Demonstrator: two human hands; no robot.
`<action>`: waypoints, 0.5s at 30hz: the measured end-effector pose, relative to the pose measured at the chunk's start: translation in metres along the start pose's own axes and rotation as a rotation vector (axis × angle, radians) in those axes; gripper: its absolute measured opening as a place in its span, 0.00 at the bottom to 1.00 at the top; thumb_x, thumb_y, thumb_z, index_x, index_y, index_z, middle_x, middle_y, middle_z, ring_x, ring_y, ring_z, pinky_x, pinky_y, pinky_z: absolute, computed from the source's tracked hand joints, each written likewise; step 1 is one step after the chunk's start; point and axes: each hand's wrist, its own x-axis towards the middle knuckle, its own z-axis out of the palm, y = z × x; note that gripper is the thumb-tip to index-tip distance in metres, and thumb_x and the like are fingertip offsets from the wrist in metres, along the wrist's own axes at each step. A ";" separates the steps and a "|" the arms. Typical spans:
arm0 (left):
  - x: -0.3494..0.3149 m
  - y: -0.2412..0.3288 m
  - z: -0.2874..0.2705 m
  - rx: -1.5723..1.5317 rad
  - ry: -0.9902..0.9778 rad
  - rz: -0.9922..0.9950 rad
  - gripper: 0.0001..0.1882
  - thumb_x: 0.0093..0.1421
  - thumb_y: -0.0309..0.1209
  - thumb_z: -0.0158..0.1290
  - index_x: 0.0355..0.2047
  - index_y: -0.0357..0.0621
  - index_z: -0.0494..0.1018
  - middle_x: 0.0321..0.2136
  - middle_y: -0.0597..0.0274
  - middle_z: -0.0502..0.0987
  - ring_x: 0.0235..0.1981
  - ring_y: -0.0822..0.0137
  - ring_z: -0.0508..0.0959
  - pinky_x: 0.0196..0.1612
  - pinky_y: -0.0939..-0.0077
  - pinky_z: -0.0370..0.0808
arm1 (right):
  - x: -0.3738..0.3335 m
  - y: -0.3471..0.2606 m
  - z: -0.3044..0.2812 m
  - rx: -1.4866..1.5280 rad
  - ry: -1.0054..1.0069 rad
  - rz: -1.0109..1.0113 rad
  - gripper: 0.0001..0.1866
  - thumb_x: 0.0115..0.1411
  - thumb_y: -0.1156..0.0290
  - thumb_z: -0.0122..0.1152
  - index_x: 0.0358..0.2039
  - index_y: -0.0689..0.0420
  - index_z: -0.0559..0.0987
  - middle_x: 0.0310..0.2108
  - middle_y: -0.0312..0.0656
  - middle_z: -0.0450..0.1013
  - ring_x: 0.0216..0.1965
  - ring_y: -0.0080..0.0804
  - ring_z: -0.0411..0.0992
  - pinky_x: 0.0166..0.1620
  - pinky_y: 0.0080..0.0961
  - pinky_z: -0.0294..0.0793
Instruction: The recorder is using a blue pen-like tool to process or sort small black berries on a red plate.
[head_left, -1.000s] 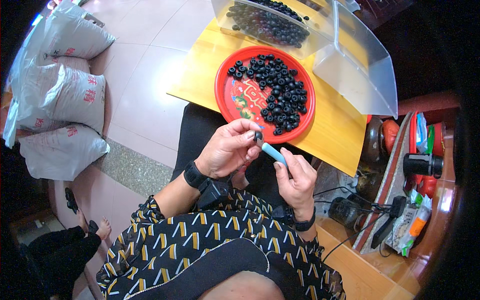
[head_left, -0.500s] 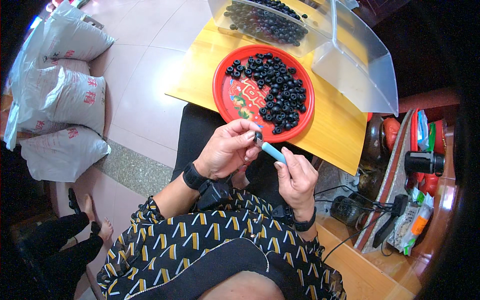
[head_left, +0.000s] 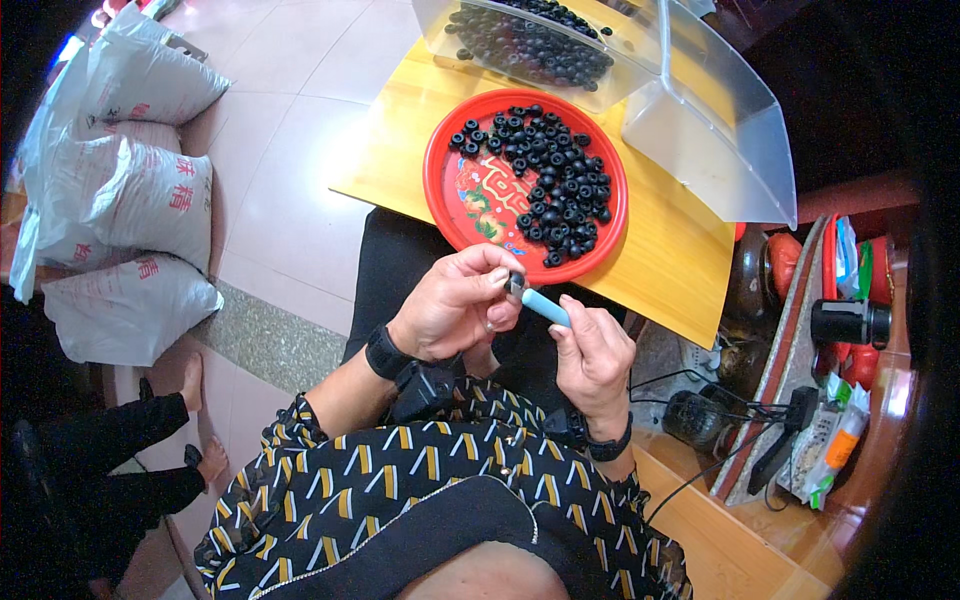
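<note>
Between the thumb and fingers of my left hand (head_left: 465, 300), a small round black part (head_left: 516, 279) is pinched; it resembles the hollow-centred ones on the tray. My right hand (head_left: 595, 355) grips a light blue handle (head_left: 546, 307), a slim hand tool whose short metal tip meets the black part. The tip's exact shape is too small to tell. Just beyond both hands lies a round red tray (head_left: 438, 205) with a printed floral pattern. Many loose black parts (head_left: 556, 165) are heaped on its right and far side.
A yellow board (head_left: 690, 280) carries the tray. At its far side a clear plastic bin (head_left: 440, 45) holds more black parts, beside another clear bin (head_left: 700, 150). White sacks (head_left: 140, 190) are stacked at left, near another person's legs (head_left: 130, 430). Cables (head_left: 690, 385) and packets (head_left: 838, 445) lie at right.
The tool tip and the black part have shifted slightly against each other, with both hands almost in place. At lower left, the other person's legs and feet have moved.
</note>
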 end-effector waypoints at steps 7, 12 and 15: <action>-0.008 -0.006 0.012 0.075 -0.298 -0.052 0.10 0.59 0.30 0.47 0.40 0.41 0.68 0.29 0.57 0.69 0.22 0.72 0.64 0.26 0.78 0.61 | -0.003 0.026 -0.011 -0.115 0.150 0.250 0.13 0.52 0.77 0.57 0.40 0.63 0.74 0.22 0.48 0.69 0.22 0.42 0.70 0.26 0.30 0.69; 0.002 -0.002 0.000 -0.090 -0.146 -0.057 0.09 0.60 0.30 0.46 0.40 0.41 0.67 0.26 0.61 0.66 0.23 0.73 0.64 0.28 0.78 0.62 | 0.001 0.013 -0.012 0.135 0.129 0.286 0.11 0.56 0.75 0.56 0.40 0.64 0.74 0.25 0.48 0.71 0.25 0.35 0.71 0.30 0.25 0.69; 0.003 -0.005 0.004 -0.145 -0.116 -0.092 0.09 0.60 0.29 0.45 0.40 0.42 0.67 0.26 0.61 0.66 0.23 0.74 0.64 0.28 0.79 0.62 | 0.004 0.004 -0.001 0.234 0.120 0.299 0.11 0.56 0.73 0.57 0.39 0.64 0.74 0.26 0.48 0.72 0.25 0.34 0.71 0.31 0.24 0.69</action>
